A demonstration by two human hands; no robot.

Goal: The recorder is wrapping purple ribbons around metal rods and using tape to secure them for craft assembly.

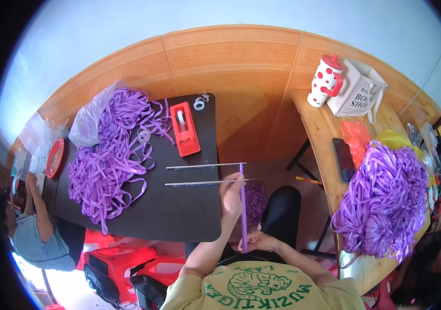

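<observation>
A narrow purple ribbon runs up from my lap to two thin metal rods, the far rod and the near rod, which jut past the right edge of the dark table. My left hand is closed, its fingertips pinching the ribbon beside the tip of the near rod. Lower down, close to my body, my right hand grips the ribbon's lower stretch. The ribbon's upper part reaches the far rod's tip. Below, between table and knee, lies a heap of purple ribbon pieces.
On the dark table are a purple ribbon pile, a red tape dispenser and tape rolls. The wooden table bears another ribbon heap, a phone, a dotted tumbler and a bag. A person works at left.
</observation>
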